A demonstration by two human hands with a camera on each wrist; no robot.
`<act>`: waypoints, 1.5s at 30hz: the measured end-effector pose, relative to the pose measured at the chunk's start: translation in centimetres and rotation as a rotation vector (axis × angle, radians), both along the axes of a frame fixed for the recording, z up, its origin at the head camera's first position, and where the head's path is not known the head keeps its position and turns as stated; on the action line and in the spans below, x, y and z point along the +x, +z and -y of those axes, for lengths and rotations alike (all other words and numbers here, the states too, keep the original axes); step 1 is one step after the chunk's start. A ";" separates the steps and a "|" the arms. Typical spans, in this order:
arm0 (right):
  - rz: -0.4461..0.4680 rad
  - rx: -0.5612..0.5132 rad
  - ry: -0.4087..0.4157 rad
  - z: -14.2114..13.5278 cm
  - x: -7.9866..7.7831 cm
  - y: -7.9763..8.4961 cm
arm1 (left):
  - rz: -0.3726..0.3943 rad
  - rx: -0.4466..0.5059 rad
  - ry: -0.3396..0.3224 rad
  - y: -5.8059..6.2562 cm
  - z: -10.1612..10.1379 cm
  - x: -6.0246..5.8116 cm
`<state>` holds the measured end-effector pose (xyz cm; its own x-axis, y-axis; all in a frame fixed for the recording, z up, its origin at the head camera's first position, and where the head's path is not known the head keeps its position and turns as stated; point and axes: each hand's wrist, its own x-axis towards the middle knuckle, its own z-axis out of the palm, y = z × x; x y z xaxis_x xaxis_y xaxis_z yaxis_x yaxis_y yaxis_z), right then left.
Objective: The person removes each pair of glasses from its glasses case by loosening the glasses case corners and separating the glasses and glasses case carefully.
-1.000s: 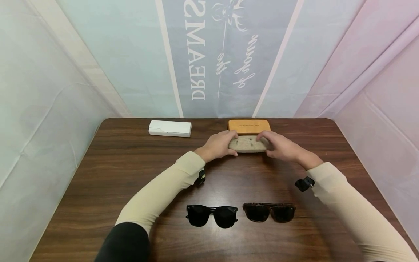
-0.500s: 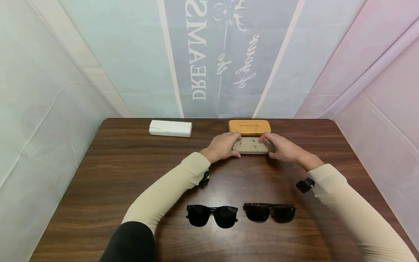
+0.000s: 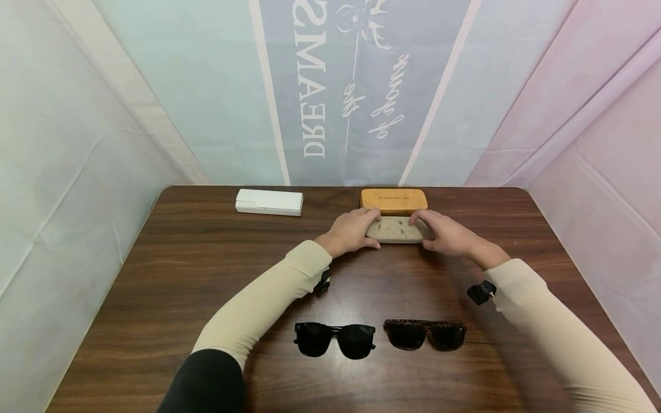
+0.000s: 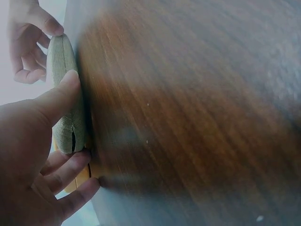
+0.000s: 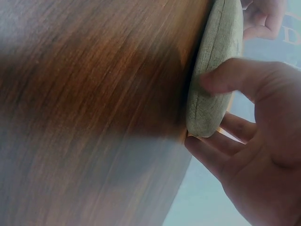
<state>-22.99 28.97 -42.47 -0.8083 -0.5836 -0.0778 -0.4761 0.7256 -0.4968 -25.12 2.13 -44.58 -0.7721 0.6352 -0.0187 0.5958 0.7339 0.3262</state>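
A beige, fabric-covered glasses case (image 3: 396, 229) lies on the table in front of a yellow-orange glasses case (image 3: 394, 201). My left hand (image 3: 352, 231) grips its left end, with the thumb on the near side and fingers around the far side. At the opposite end my right hand (image 3: 448, 234) holds it the same way. In the left wrist view a dark slit shows in the end of the beige case (image 4: 66, 94). The right wrist view has my thumb pressed against the near side of the beige case (image 5: 214, 61).
A white glasses case (image 3: 268, 202) lies at the back left of the wooden table (image 3: 206, 264). Nearer the front are black sunglasses (image 3: 312, 340) and, to their right, tortoiseshell-framed sunglasses (image 3: 446, 336). A printed cloth (image 3: 356, 115) hangs behind the table.
Both hands have shifted the beige case slightly to the right and nearer to me, away from the yellow-orange case. Over the last half second it has stayed still.
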 end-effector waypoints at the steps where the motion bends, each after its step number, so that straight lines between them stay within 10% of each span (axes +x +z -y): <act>1: -0.002 -0.004 -0.001 0.0 0.0 0.0 | 0.000 0.002 0.000 0.0 0.0 0.0; 45: -0.087 0.053 -0.061 1.7 0.0 1.4 | -0.174 -0.008 0.071 1.4 0.0 -0.3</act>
